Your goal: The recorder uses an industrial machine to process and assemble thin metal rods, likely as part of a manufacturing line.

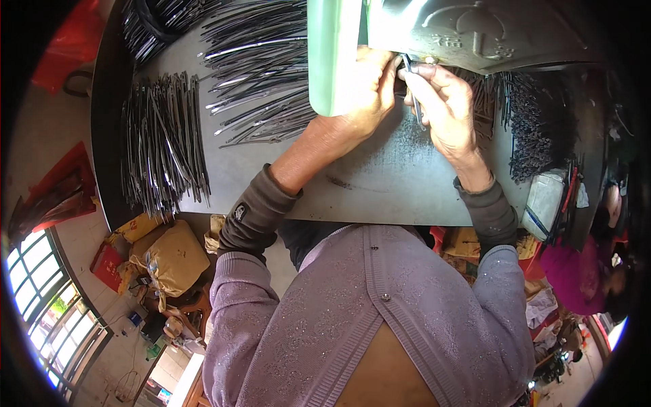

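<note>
Both my hands meet below the grey metal machine head (475, 34), close under a bright light. My left hand (369, 91) has its fingertips pinched together; what they hold is too small and glaring to make out, and a pale green panel (332, 61) covers part of that hand. In my right hand (444, 108), thumb and fingers are closed around a slim grey metal tool (418, 112), one end pointing up at the left fingertips and the other down toward me. Left of my hands, long thin dark strips (264, 81) lie fanned on the metal table (393, 197).
A bundle of glossy black strips (163, 142) rests at the table's left edge, with more behind it. A dense dark pile (542, 129) and a white container (542, 203) stand at the right. Below left sits a yellow-brown bag (176, 258).
</note>
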`<state>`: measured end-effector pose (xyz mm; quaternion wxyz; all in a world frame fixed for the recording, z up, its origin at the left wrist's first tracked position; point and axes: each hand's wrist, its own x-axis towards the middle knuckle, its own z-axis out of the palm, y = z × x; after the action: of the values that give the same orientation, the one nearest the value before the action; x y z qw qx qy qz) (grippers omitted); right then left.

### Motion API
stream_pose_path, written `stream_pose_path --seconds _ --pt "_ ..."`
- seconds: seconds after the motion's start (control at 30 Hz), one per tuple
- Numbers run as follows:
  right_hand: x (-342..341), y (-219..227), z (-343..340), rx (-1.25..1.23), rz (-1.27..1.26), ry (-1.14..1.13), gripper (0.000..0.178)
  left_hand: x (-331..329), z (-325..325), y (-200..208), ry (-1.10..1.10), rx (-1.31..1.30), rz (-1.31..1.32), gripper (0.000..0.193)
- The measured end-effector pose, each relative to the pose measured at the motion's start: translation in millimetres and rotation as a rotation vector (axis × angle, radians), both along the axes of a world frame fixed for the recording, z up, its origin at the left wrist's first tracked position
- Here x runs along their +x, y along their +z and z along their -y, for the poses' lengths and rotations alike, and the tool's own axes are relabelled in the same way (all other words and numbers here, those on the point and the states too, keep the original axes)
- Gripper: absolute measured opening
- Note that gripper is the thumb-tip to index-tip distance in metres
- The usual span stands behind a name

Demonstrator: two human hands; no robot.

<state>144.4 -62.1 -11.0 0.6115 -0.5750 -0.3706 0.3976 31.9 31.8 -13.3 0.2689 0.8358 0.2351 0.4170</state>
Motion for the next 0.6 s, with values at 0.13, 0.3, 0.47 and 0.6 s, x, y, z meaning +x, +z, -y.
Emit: stream_pose_path --seconds 0.13,0.3,0.47,0.6 --pt "-2 -1 -1 -0.046 -0.079 -0.004 0.014 -1 -1 -1 -0.001 -0.011 -0.019 0.005" --pt "-1 -1 -1 -0.027 -0.109 -0.028 0.014 1 -2 0 0.008 0.058 -0.043 0.006" --pt "-3 0 -2 -0.047 -0.102 -0.03 0.013 -2 -3 -4 -0.007 0.133 -0.043 0.011" --pt "5 -3 0 -0.103 -0.148 0.029 0.01 -10 -10 8 -0.062 0.445 -0.269 0.017"
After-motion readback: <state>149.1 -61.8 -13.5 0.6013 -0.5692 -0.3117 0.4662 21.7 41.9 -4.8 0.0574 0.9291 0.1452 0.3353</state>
